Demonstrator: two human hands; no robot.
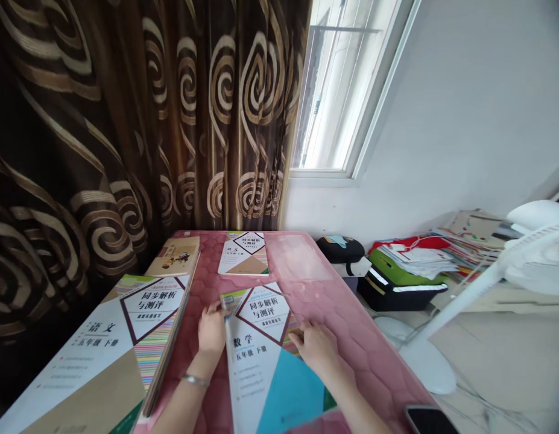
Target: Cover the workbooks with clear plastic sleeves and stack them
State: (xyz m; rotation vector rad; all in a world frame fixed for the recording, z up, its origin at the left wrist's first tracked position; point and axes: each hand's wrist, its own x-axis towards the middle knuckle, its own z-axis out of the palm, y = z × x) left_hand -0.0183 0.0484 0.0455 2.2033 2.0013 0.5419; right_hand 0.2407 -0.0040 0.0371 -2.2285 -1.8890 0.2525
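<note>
A maths workbook [261,367] with a white and blue cover is between my hands, above the pink quilted table cover. My left hand [212,328] is at its upper left edge, fingers curled against the side. On the opposite edge, my right hand [316,345] grips the book with thumb and fingers. To the left lies a pile of books topped by a larger-looking language workbook [102,343] with a tan corner. Behind it is a brown book [174,256] with small figures on it. A smaller-looking workbook [243,253] rests flat near the far edge.
The pink table cover [351,337] runs back to a brown swirl-patterned curtain [216,108] and a window [337,90]. A phone [428,419] lies at the near right edge. On the floor at right stand a white fan [469,295] and a black and green storage box [397,289].
</note>
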